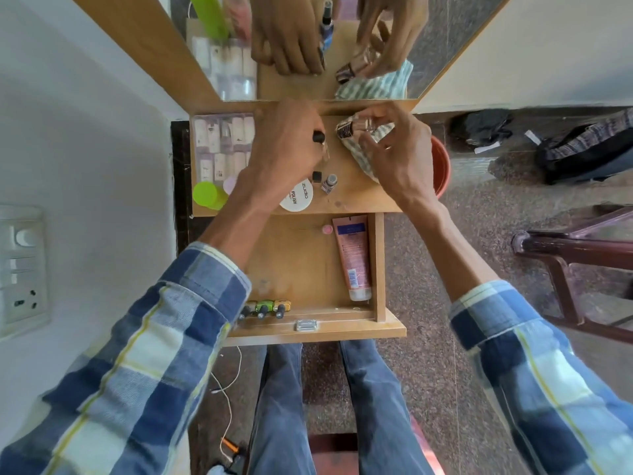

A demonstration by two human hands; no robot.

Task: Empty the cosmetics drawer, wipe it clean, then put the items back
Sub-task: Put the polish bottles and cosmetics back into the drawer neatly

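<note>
Stood over a wooden desk [349,197] with a mirror [445,36] leaning behind it. Below the desk edge, cosmetics drawer [379,269] pulled open, wood floor mostly bare. Inside it: pink tube [352,258] lying along the right wall, three nail polish bottles [263,308] lined up at the front left corner, small pink cap [327,229] near the back. On the desk: clear box of small bottles [222,145] at far left, lime-green bottle [207,195] in front of that, striped cloth [363,152] at right, round white polish remover tub [297,197] near the front edge, small grey-capped bottle [329,183] just beside the tub. Left hand [284,145] curled round a small black-capped bottle [319,137]. Right hand [394,149] pinched a clear perfume bottle [356,128] with a patterned cap, held above the cloth.
</note>
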